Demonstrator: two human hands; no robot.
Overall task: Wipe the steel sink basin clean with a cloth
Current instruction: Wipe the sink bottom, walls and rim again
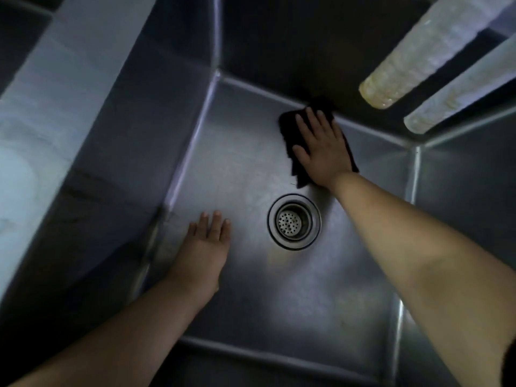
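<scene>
1. Head view: dark cloth point(287, 129), soft, light, limp; lies on the floor of the steel sink basin point(240, 169) at the far wall, beyond the drain point(293, 221).
2. Right hand point(321, 149): grip released, fingers flat, pressing the cloth; best handled so.
3. Left hand point(205, 244): grip released, flat on the basin floor.
4. Steel likely slippery.
5. Writing: none legible.
</scene>
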